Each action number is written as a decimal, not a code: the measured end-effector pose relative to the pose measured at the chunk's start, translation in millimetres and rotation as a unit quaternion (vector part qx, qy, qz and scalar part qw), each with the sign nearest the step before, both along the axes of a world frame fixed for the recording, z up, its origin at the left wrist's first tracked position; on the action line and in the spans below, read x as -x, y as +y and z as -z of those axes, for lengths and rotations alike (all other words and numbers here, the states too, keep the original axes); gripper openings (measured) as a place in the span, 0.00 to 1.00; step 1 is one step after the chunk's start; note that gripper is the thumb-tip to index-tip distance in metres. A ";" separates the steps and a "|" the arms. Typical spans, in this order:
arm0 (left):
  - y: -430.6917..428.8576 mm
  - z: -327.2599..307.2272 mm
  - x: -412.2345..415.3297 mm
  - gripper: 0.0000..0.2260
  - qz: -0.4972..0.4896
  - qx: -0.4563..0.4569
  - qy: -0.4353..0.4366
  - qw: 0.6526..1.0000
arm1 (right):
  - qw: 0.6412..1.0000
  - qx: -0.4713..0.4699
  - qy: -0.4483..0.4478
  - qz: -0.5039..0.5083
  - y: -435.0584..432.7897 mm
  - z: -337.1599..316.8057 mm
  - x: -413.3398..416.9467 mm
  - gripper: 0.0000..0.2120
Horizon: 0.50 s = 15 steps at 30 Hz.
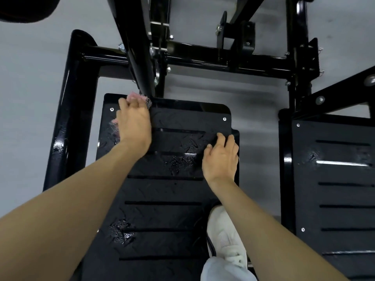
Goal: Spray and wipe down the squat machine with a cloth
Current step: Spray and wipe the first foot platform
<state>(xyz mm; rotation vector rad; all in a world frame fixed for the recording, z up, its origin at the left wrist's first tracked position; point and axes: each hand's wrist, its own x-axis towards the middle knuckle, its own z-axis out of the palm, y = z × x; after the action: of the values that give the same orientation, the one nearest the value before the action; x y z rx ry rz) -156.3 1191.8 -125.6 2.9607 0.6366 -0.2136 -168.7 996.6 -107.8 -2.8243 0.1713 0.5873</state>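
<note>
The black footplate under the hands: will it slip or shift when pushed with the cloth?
Probably stiff and fixed: the footplate looks like metal, with screws at its corners. Likely slippery where wet patches shine, though its raised tread should give some grip. The left hand grips the cloth at its far corner.

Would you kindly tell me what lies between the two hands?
Head view: only bare slotted footplate between the left hand, gripping the cloth, and the right hand; a wet patch glistens just nearer.

Grey floor (30, 82) carries the black squat machine (71, 94). Its left footplate (162, 191) bears wet patches (180, 161) and, by the right edge, a white shoe (225, 236).
</note>
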 end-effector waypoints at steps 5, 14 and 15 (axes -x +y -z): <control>-83.6 -5.1 -29.8 0.11 0.175 0.110 -0.039 0.978 | 1.000 -0.006 0.009 0.022 -7.6 0.6 -1.0 0.24; -92.4 8.2 -53.9 0.30 0.484 0.048 -0.025 0.873 | 1.000 0.007 0.006 0.002 -23.1 -0.1 -1.4 0.29; -85.4 8.9 -59.8 0.30 0.457 0.070 -0.025 0.886 | 1.000 0.011 0.002 0.007 -24.2 1.0 -2.5 0.29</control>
<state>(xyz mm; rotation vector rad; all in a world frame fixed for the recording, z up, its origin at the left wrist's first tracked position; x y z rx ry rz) -96.5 1106.5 -134.5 2.8488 -0.7913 -0.2297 -166.2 972.4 -108.8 -2.8404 0.1979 0.5910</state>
